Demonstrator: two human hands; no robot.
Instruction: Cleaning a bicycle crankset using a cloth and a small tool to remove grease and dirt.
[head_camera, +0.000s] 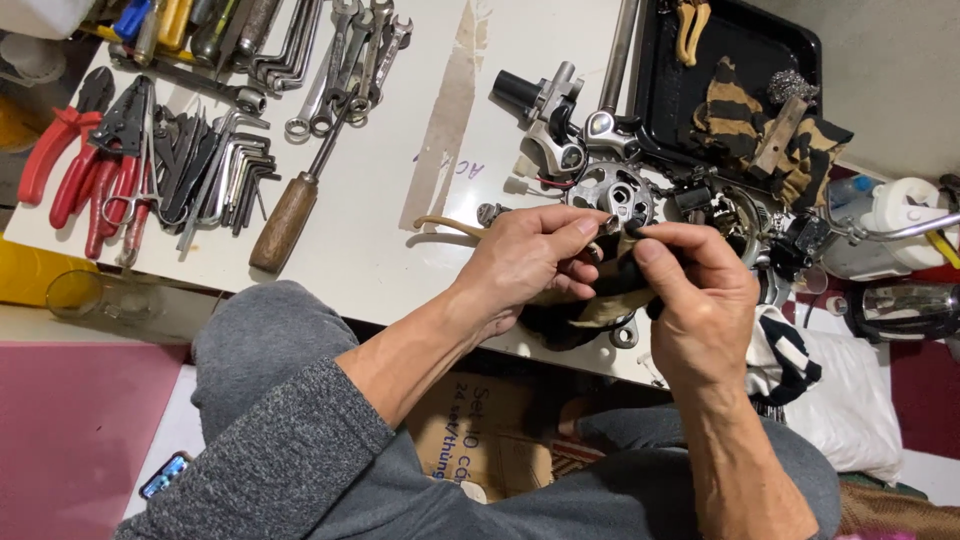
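both hands at the metal part

left hand (525, 262) and right hand (700, 300) pinch a dark piece (632, 225) — just beside the round metal gear part (612, 190).

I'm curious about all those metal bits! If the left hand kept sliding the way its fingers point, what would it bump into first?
Probably the right hand: the left hand points right, its fingertips almost meeting the right's over the dark part both pinch. Depth is unclear.

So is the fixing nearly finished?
Probably not. Done: tools laid out, metal parts taken apart on the table. In hand: left hand and right hand pinch a dark piece by the round gear plate. Left: loose parts not yet joined.
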